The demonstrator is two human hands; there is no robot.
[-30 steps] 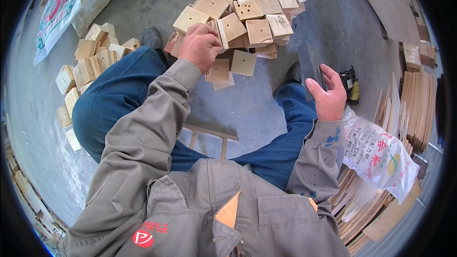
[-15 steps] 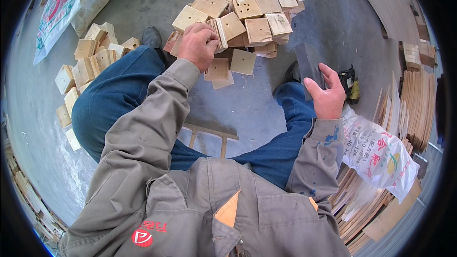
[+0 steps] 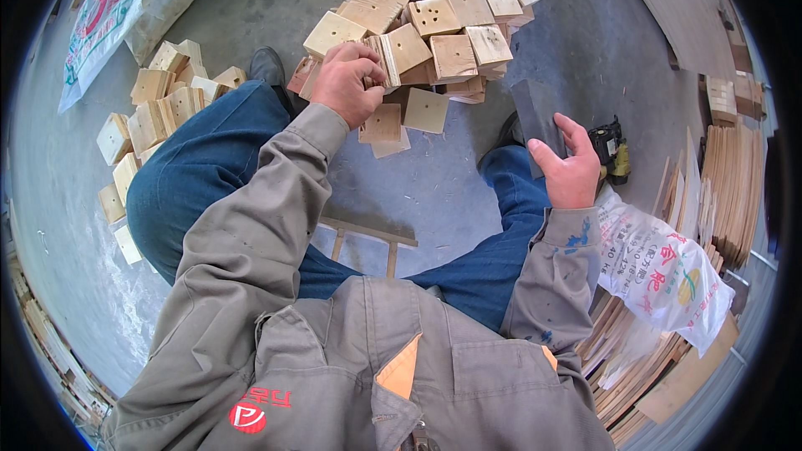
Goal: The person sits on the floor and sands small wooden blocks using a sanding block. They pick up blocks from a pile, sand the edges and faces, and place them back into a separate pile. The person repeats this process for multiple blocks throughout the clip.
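Observation:
Bent over the near left edge of a pile of square wooden blocks (image 3: 454,57), my left hand (image 3: 347,83) has its fingers curled against the layered edge of a wooden block (image 3: 378,52). The fingers partly hide that grip. Several pieces in the pile have small dark holes; two thin wooden squares (image 3: 426,110) lie on the floor just in front. To the right, my right hand (image 3: 571,165) is closed on a dark grey rectangular block (image 3: 535,117), held tilted above my right knee with the thumb on one side and the fingers on the other.
More wooden blocks (image 3: 149,124) lie left of my left leg. A yellow-and-black power tool (image 3: 616,153) rests on the floor past my right hand. A white printed sack (image 3: 664,263) lies over stacked wood strips (image 3: 731,192) at right. Another sack (image 3: 109,21) is at upper left.
My right hand and the dark grey block have shifted slightly left and down. The left hand stays at the pile's edge, almost unmoved.

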